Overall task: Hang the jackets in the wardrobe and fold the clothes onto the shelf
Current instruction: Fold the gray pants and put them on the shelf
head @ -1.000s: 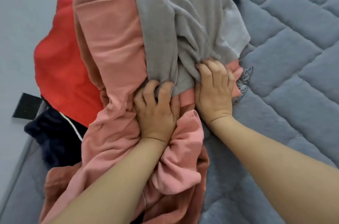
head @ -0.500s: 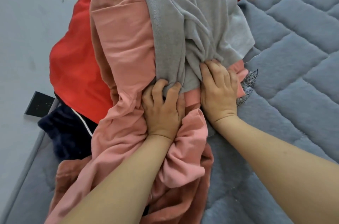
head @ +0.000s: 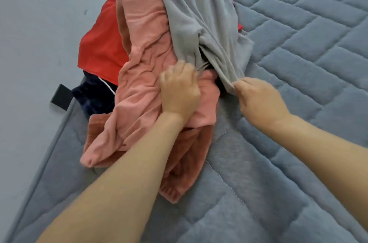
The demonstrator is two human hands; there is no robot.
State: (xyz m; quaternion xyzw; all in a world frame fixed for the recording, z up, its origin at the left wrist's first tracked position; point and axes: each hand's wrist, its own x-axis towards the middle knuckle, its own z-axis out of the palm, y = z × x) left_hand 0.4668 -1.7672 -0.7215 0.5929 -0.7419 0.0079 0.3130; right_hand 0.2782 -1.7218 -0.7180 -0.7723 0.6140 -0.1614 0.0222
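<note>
Two bare arms reach in from the bottom, over a soft grey quilted mattress (head: 298,47); the left hand (head: 179,91) is balled up like a fist on top of the pile, its fingers curled tight on the bottom edge of the grey top (head: 199,23); it is blurry, so I cannot tell how much cloth is inside the fist; at about 3 o'clock from it, the right hand (head: 258,101) pinches another bit of the grey top's edge between thumb and bent fingers, and that corner is stretched toward the hand. The pile of clothes lies on the mattress near its left side; a pink garment (head: 143,75) is under the left hand and runs down to 7 o'clock; a rust-brown cloth (head: 185,163) lies under the pink one; at 9 o'clock from the pile sits a dark blue cloth (head: 93,99); a red cloth (head: 101,49) is at 10 o'clock; the grey top goes up to 12 o'clock, on top of everything; a small black patch (head: 60,97) sticks out at the mattress edge by the pale wall (head: 39,23).
</note>
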